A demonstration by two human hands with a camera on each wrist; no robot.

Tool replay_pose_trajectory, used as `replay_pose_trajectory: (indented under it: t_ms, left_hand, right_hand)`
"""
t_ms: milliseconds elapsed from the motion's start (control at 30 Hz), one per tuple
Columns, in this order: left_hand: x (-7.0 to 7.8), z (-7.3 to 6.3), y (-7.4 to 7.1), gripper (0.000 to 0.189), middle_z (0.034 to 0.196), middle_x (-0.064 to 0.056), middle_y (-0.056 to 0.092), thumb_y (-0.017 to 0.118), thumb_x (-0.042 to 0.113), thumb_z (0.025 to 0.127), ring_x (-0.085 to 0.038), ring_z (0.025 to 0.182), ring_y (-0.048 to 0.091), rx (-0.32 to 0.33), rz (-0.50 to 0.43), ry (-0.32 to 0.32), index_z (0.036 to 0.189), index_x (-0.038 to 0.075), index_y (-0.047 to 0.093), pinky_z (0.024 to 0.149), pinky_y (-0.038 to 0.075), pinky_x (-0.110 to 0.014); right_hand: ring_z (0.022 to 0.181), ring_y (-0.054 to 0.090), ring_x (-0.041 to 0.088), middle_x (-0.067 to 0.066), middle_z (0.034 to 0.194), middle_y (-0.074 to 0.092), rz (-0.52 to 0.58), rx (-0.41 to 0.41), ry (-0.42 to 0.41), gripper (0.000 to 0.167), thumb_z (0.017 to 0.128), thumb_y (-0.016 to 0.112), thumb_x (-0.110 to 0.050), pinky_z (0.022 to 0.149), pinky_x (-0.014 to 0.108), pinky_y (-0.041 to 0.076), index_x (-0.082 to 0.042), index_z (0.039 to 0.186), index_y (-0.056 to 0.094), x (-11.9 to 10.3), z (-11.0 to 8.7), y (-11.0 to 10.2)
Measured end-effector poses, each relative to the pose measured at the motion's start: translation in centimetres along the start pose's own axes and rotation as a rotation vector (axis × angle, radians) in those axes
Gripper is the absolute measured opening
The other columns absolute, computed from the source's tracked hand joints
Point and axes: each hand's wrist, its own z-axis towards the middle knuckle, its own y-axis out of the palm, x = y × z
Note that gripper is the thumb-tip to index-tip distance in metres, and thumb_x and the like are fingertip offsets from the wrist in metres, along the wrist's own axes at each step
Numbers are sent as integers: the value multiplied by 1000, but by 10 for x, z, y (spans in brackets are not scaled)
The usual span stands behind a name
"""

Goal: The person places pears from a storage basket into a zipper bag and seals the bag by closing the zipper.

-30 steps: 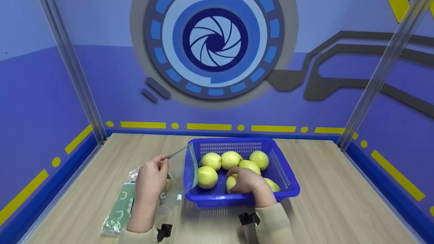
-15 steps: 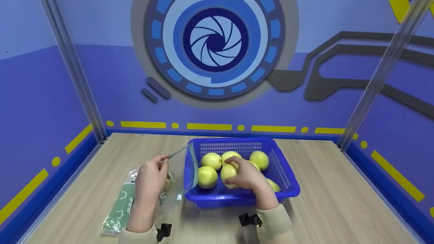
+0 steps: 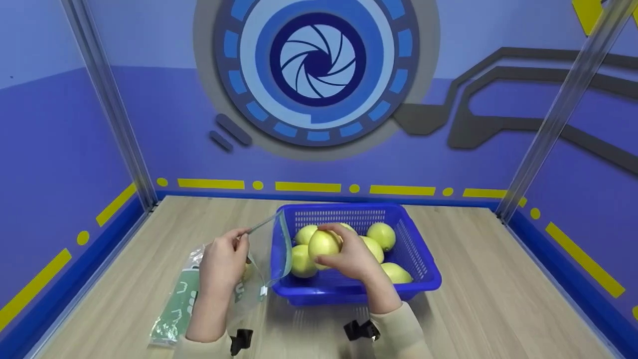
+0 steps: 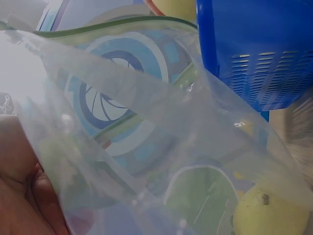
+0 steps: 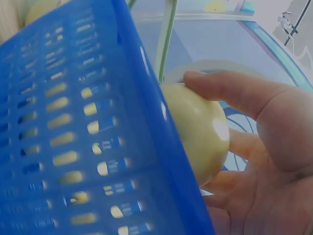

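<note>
My left hand (image 3: 223,264) pinches the top edge of a clear zip bag (image 3: 269,239) with a green seal and white slider; its mouth gapes toward the basket. Through the plastic in the left wrist view shows a yellow-green fruit (image 4: 271,210) with a brown stem end. My right hand (image 3: 351,254) grips a round, smooth yellow-green fruit (image 3: 323,243), thumb and fingers on opposite sides, lifted over the blue plastic basket (image 3: 421,264). In the right wrist view the basket wall (image 5: 142,98) partly hides that fruit. Several like fruits (image 3: 381,236) lie in the basket.
A clear and green plastic packet (image 3: 172,311) lies flat on the wooden table (image 3: 498,299), left of my left forearm. Blue printed panels (image 3: 319,169) stand at the back and both sides, with metal posts (image 3: 553,109) in the corners.
My right hand has raised one fruit from among the others and carried it left toward the bag's mouth. The left hand and bag stay in place.
</note>
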Motion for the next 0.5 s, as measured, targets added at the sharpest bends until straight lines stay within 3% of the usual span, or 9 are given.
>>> replay_pose_trajectory:
  t_ms: [200, 500]
  left_hand:
    - [1, 1, 0, 31, 68, -4, 65, 56, 18, 104, -12, 54, 55, -8, -4, -6, 126, 3, 71, 50, 38, -27]
    - [-1, 1, 2, 31, 68, -3, 67, 56, 18, 103, -12, 54, 56, -4, 6, 8, 126, 4, 72, 51, 39, -29]
  right_hand:
    - [103, 65, 29, 14, 139, 61, 74, 5, -30, 61, 80, 85, -13, 84, 42, 59, -9, 137, 61, -5, 2, 9]
    - [117, 62, 31, 11, 147, 57, 121, 10, -68, 63, 84, 84, -15, 89, 45, 57, -13, 141, 58, -13, 1, 25]
